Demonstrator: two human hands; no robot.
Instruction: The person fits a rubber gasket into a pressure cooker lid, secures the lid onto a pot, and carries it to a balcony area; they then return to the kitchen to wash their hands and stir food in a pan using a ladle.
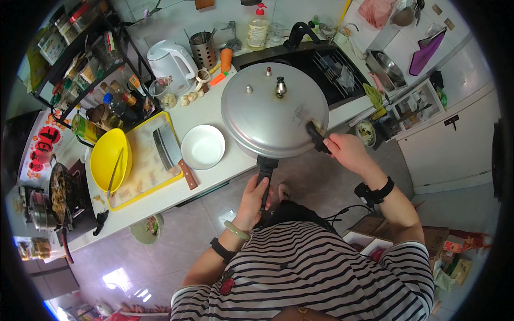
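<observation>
A large silver pressure cooker (pixel 257 123), lid on, sits at the counter's front edge beside the sink. On its lid stand a black-topped pressure valve (pixel 280 87) and two small metal fittings. My left hand (pixel 253 198) is closed round the long black pot handle (pixel 266 167), which points toward me. My right hand (pixel 347 151) grips the black lid handle (pixel 316 134) at the lid's right edge. The two handles stand apart, not lined up. What lies inside the cooker is hidden. Just left of it is a white bowl (pixel 203 147).
A cleaver (pixel 168 145) lies on a yellow-edged cutting board (pixel 140 182) with a yellow bowl (pixel 110 160). Behind are a white kettle (pixel 168 61), garlic and a carrot (pixel 226 60). A black sink (pixel 342 96) adjoins the cooker. Far left, a wok (pixel 61 192) holds food.
</observation>
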